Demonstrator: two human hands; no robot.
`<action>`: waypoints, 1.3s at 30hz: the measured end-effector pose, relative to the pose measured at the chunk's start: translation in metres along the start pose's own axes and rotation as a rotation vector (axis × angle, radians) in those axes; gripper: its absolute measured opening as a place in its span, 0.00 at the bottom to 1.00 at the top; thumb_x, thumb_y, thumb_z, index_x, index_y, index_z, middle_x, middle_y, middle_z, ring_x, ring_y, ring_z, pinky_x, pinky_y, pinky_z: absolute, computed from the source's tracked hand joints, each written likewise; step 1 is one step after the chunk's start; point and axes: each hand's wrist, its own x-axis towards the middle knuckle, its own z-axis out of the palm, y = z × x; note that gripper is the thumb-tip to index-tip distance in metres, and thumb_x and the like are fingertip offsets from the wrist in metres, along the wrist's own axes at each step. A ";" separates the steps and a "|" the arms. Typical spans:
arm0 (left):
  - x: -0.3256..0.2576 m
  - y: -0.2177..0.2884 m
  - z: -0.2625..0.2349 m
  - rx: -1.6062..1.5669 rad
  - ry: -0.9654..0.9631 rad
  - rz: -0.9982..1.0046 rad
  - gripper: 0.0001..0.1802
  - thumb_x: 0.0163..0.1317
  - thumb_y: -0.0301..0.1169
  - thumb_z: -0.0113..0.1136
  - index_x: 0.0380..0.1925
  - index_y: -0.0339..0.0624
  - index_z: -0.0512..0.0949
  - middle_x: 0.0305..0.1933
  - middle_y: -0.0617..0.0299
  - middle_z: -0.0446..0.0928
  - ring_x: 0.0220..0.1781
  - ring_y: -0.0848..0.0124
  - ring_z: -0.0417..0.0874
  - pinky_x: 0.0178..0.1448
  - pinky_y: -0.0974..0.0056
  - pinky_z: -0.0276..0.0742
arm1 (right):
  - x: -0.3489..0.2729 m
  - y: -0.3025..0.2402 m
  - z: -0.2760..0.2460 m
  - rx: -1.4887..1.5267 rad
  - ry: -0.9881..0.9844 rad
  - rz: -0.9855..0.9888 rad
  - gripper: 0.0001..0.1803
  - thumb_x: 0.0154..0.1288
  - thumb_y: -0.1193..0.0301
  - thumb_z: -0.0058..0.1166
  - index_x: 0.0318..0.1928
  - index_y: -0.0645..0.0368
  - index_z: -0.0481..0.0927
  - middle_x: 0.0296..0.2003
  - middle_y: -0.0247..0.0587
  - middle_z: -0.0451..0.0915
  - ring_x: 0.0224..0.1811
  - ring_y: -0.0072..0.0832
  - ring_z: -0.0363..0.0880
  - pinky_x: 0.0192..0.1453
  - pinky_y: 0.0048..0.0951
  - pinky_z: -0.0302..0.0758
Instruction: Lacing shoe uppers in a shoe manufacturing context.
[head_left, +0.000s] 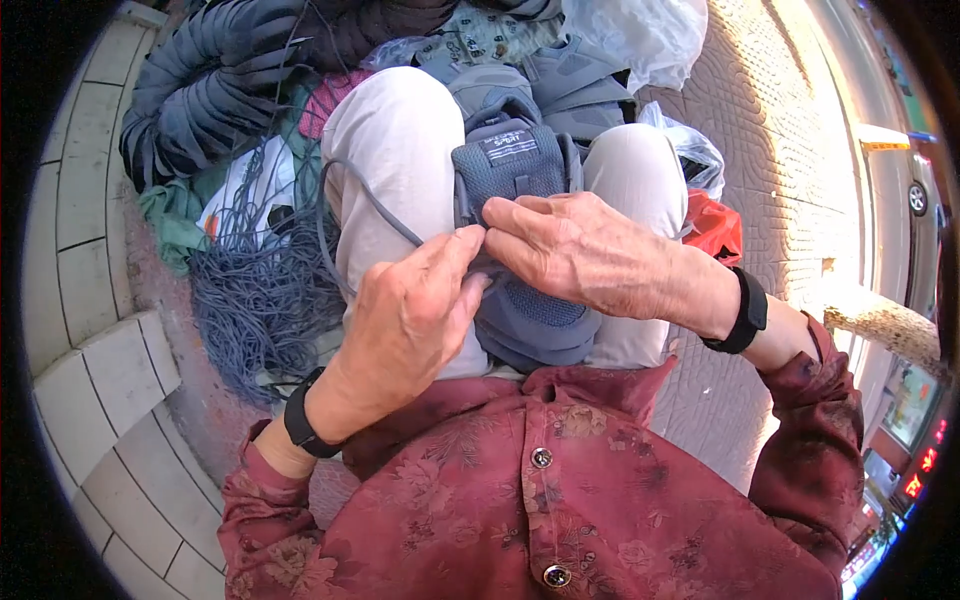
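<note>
Outdoors, brick pavement [770, 120]; left hand [400, 320] grip pinches grey lace [370, 195], right hand [580, 250] grip clasps grey shoe [520, 170] on lap.

Bright daylight from right, glare there; sharp centre, fisheye-bent rim.

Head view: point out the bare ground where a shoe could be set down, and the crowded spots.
Free: the patterned brick paving right of the knees, beyond the red bag, and the pale tiled kerb at far left. Crowded: the heap of grey laces and clothing left of the knees. The lap is taken by the grey shoe, left hand and right hand.
</note>
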 end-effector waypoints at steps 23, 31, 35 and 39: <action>0.007 0.019 -0.006 -0.185 -0.054 -0.234 0.06 0.58 0.23 0.68 0.35 0.34 0.83 0.23 0.58 0.79 0.18 0.74 0.76 0.26 0.71 0.70 | -0.028 0.005 -0.013 0.423 0.295 0.272 0.13 0.59 0.81 0.59 0.45 0.64 0.75 0.42 0.48 0.74 0.41 0.50 0.79 0.43 0.44 0.76; 0.018 0.011 0.002 -0.152 -0.243 -0.443 0.19 0.68 0.37 0.60 0.25 0.31 0.84 0.19 0.58 0.79 0.23 0.76 0.75 0.30 0.67 0.69 | -0.028 0.004 -0.005 0.381 0.252 0.306 0.07 0.60 0.79 0.57 0.36 0.65 0.71 0.35 0.49 0.72 0.36 0.51 0.76 0.36 0.46 0.73; 0.028 0.010 -0.004 -0.293 -0.349 -0.599 0.18 0.68 0.37 0.60 0.28 0.32 0.87 0.22 0.63 0.82 0.28 0.81 0.76 0.34 0.70 0.71 | -0.030 0.008 -0.003 0.418 0.289 0.304 0.07 0.59 0.80 0.58 0.35 0.64 0.72 0.33 0.49 0.73 0.35 0.50 0.76 0.37 0.45 0.73; 0.028 0.008 -0.004 -0.336 -0.355 -0.626 0.16 0.66 0.37 0.63 0.31 0.33 0.88 0.23 0.67 0.81 0.29 0.81 0.76 0.36 0.70 0.72 | -0.031 0.011 -0.003 0.514 0.337 0.289 0.08 0.57 0.80 0.59 0.33 0.65 0.73 0.30 0.50 0.73 0.34 0.49 0.76 0.38 0.45 0.72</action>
